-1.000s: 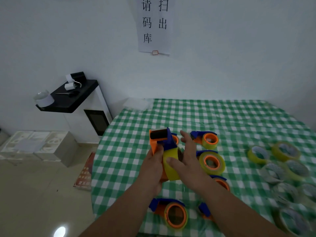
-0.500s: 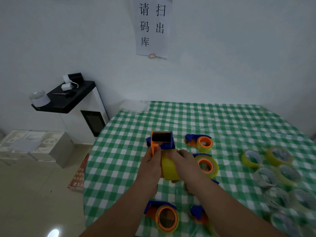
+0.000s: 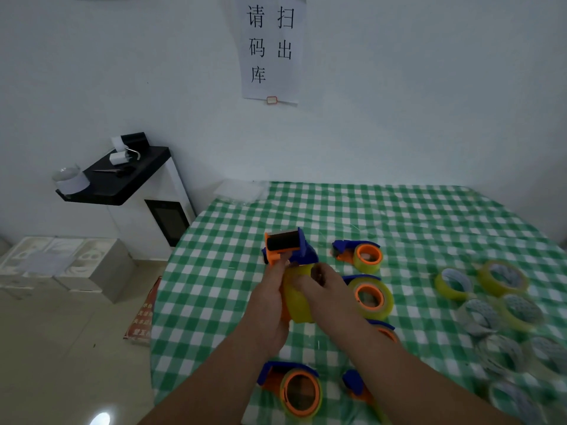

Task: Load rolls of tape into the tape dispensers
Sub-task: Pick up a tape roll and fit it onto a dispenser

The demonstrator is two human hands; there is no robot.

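So quick rundown of what's going on rn:

left hand (image 3: 270,305): wrapped round the orange/blue dispenser (image 3: 287,250), fingers clamped on its body, roller end pointing up and away. Prob held off the worktop (image 3: 399,216) so the other hand can get at the roll.

right hand (image 3: 325,289): fingers curled over the yellow tape roll (image 3: 299,302), pinching near its top edge. Looks like it's hunting the tape end or seating the roll, can't tell which tbh.

tape roll: already sitting in the held dispenser, between both hands, above the green check cloth.

loaded ones: several dispensers w/ rolls lying nearby, e.g. far one (image 3: 360,256), middle one (image 3: 369,297), near one (image 3: 294,391). Parked close so they're out of the way, I guess.

spare rolls (image 3: 491,302): a loose bunch well off to the right, within reach for the next go.

progress: approx halfway imo, plenty of rolls left.
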